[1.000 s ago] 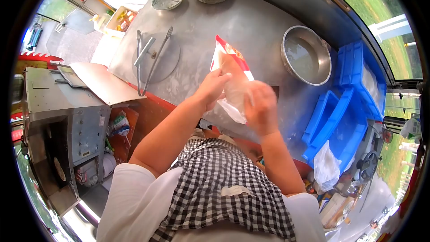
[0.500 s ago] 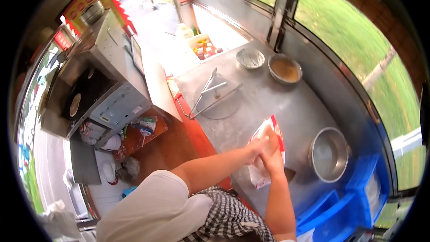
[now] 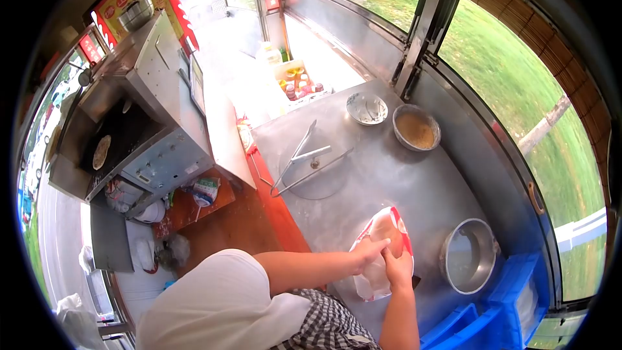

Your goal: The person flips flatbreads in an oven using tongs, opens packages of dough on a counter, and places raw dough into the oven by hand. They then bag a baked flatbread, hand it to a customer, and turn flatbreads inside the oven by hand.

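Observation:
A red and white bag (image 3: pixel 371 279) is held over the front part of the metal counter (image 3: pixel 414 185). My left hand (image 3: pixel 368 256) grips its left side and my right hand (image 3: pixel 398 266) its right side, thumbs close together. The bag's upper end points away from me, and a pale brown surface shows near its top. What is inside cannot be made out. A round metal pan (image 3: pixel 468 256) stands to the right of my hands. Beyond the bag, metal tongs (image 3: pixel 303 157) lie across a round plate set in the counter.
At the back of the counter stand a white-smeared bowl (image 3: pixel 367 109) and a bowl of brown contents (image 3: pixel 416 128). A box of bottles (image 3: pixel 299 81) is behind. Blue crates (image 3: pixel 512 298) sit front right. An oven (image 3: pixel 123 123) with flatbread stands left.
The view has tilted, so the counter and its items sit lower in the picture. Both hands still hold the bag, which is turned a little more upright.

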Available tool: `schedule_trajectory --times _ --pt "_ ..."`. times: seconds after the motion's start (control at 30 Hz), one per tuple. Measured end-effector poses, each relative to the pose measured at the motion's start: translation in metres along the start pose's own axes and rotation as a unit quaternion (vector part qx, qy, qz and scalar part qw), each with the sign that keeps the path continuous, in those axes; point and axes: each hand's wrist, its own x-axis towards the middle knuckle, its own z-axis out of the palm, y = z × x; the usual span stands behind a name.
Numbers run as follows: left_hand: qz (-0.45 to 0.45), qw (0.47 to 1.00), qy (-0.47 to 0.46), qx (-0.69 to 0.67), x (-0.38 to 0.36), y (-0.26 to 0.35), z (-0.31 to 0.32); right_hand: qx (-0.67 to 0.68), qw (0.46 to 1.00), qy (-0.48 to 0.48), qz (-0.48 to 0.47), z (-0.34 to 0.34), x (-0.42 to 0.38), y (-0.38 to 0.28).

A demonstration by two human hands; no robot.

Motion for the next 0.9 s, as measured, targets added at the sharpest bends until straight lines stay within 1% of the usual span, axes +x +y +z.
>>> schedule_trajectory --times 0.07,0.17,0.2,0.3,0.4,0.5,0.57,0.6,0.63,0.67,0.7,0.73,0.77,0.8,0.83,0.9 --pt "0.006 1.0 0.015 0.027 -0.008 0.007 0.0 -0.015 0.999 0.032 0.003 0.002 -0.002 -0.002" --pt "-0.01 1.0 -0.009 0.026 -0.008 0.013 -0.007 -0.063 0.988 0.032 0.136 -0.001 0.006 0.007" --pt "-0.018 0.999 -0.016 0.033 -0.006 0.013 -0.01 -0.06 0.985 0.043 0.154 0.0 0.004 -0.001" --pt "-0.046 0.998 -0.028 0.034 0.005 0.011 -0.016 0.0 0.985 0.031 0.171 0.0 0.009 0.013" --pt "-0.076 0.997 -0.029 0.011 0.004 0.003 -0.013 0.068 0.99 0.017 0.122 0.002 0.008 0.022" --pt "-0.066 0.997 -0.05 -0.009 0.006 0.006 -0.02 0.065 0.983 0.018 0.169 0.009 -0.004 0.007" --pt "-0.068 0.994 -0.079 -0.026 0.016 -0.004 -0.02 0.122 0.982 -0.028 0.144 0.011 -0.008 -0.007" --pt "-0.067 0.994 -0.078 -0.025 0.018 -0.008 -0.021 0.153 0.978 -0.039 0.139 0.009 -0.012 -0.01" --pt "-0.072 0.994 -0.082 -0.02 0.014 -0.004 -0.019 0.122 0.99 -0.034 0.058 0.013 -0.015 -0.014" --pt "-0.061 0.99 -0.113 -0.051 0.011 -0.002 -0.019 0.099 0.993 -0.025 0.067 0.013 -0.02 -0.018" --pt "-0.054 0.985 -0.143 -0.083 0.004 0.005 -0.021 0.07 0.997 -0.009 -0.034 0.016 -0.023 -0.017" --pt "-0.06 0.983 -0.153 -0.086 0.003 0.007 -0.022 -0.019 0.999 0.027 -0.042 0.017 -0.034 -0.044" --pt "-0.066 0.981 -0.16 -0.09 0.003 0.005 -0.023 -0.028 0.997 0.04 -0.055 0.016 -0.035 -0.039" --pt "-0.06 0.978 -0.171 -0.103 0.001 0.005 -0.024 -0.037 0.998 0.006 0.049 0.011 -0.04 -0.052" --pt "-0.048 0.975 -0.181 -0.119 0.002 0.007 -0.027 -0.016 0.999 0.006 0.039 0.011 -0.039 -0.045" --pt "-0.027 0.976 -0.175 -0.131 0.012 0.011 -0.032 -0.047 0.993 -0.009 0.108 0.009 -0.038 -0.038"
